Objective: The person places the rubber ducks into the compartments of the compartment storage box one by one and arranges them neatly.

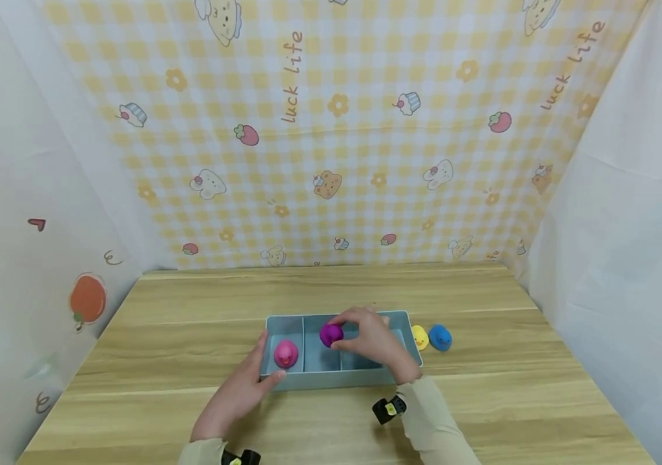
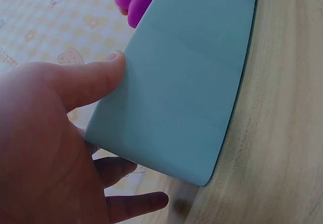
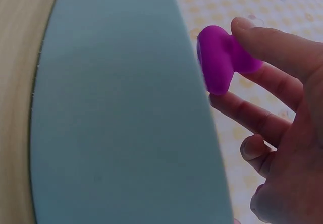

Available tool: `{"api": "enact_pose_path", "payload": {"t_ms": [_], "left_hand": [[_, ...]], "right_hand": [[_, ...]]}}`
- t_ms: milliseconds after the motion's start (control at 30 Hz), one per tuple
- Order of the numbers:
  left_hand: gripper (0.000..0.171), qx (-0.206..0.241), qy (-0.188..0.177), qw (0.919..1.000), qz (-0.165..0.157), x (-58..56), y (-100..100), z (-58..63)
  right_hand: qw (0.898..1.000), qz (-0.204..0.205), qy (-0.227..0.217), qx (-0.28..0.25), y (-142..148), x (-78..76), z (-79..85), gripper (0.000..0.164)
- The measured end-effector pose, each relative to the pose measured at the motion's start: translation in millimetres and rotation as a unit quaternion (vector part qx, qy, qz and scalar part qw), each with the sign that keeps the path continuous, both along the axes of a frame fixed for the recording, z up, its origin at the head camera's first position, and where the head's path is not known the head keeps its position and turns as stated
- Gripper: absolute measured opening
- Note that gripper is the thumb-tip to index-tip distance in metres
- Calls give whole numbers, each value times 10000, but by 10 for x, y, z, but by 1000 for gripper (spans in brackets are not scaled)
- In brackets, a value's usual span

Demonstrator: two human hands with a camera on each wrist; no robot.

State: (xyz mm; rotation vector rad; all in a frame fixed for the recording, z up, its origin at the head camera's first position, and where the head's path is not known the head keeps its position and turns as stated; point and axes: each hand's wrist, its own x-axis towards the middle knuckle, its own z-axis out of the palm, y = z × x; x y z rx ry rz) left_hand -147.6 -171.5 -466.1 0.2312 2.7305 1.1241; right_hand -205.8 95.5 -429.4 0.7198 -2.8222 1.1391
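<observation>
A light blue divided box (image 1: 331, 380) lies lengthwise on the table. My left hand (image 1: 240, 389) grips its left end, thumb at the front rim and fingers along the left side. A pink toy duck (image 1: 286, 354) sits in the leftmost compartment. Between thumb and fingertips, my right hand (image 1: 374, 339) pinches a purple toy duck (image 1: 331, 334) over the compartment just right of the pink duck. In the right wrist view the purple duck (image 3: 217, 57) shows above the box's rim, its lower part partly hidden. My right hand and forearm cover part of the box's right half.
Just outside the box's right end stand a yellow toy duck (image 1: 420, 337), partly hidden by the box, and a blue toy duck (image 1: 440, 337). The wooden table (image 1: 191, 336) meets a checked cloth backdrop (image 1: 365, 148) at the back, with white cloths on both sides.
</observation>
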Motion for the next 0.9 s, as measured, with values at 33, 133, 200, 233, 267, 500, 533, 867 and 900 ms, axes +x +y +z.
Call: {"api": "enact_pose_path", "payload": {"t_ms": [33, 133, 200, 233, 267, 500, 533, 867, 900], "left_hand": [[86, -13, 4, 10000, 5, 0, -1, 1], [85, -3, 19, 10000, 15, -2, -4, 1], [85, -4, 37, 10000, 8, 4, -6, 7], [85, -7, 27, 10000, 16, 7, -7, 10], [85, 7, 33, 10000, 15, 10, -7, 14], [85, 16, 43, 10000, 7, 15, -3, 21], [85, 25, 55, 10000, 6, 13, -2, 21], [85, 21, -12, 10000, 23, 7, 6, 32], [85, 27, -3, 10000, 17, 8, 4, 33]], "right_hand": [[10000, 18, -22, 26, -22, -1, -5, 33], [9998, 22, -85, 154, -88, 3, -30, 32], [9995, 24, -131, 272, -125, 5, -58, 32], [9994, 31, -122, 334, -142, 7, -72, 31], [9992, 36, -122, 379, -156, 7, -84, 30], [9983, 84, 29, 577, -220, 11, -116, 29], [9978, 87, 91, 647, -225, 10, -121, 29], [9936, 57, 255, 1096, -276, -16, -169, 30], [9926, 65, 273, 1180, -284, -18, -170, 30]]}}
